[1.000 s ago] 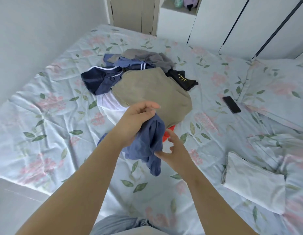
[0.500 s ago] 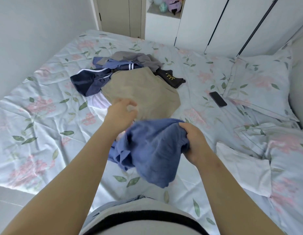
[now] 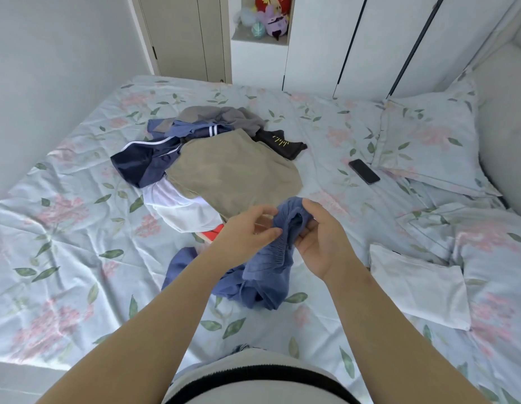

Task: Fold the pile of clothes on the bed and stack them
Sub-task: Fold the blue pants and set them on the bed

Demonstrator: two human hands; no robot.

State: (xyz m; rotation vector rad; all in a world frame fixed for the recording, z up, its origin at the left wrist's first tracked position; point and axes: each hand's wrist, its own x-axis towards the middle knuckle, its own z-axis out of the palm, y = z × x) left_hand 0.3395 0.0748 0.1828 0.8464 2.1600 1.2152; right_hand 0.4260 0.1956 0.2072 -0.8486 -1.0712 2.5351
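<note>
Change: I am seeing the hands closing in on each other since half a second ago, and the blue garment (image 3: 271,266) is now hanging bunched rather than spread.
Left hand (image 3: 247,231): its fingers (image 3: 274,231) are pinching the garment's gathered edge.
Right hand (image 3: 320,243): thumb and fingers are curling round the bunched top.
Blue garment: its top is hanging above the bed (image 3: 78,243), and its lower part is lying crumpled on the sheet, just on my side of the pile (image 3: 233,170).
Pile: lying unfolded mid-bed, with a tan piece on top.
Folded white cloth (image 3: 419,287): lying to the right, well apart from the pile.
Phone (image 3: 364,171): lying beside the pillow (image 3: 428,141).
</note>
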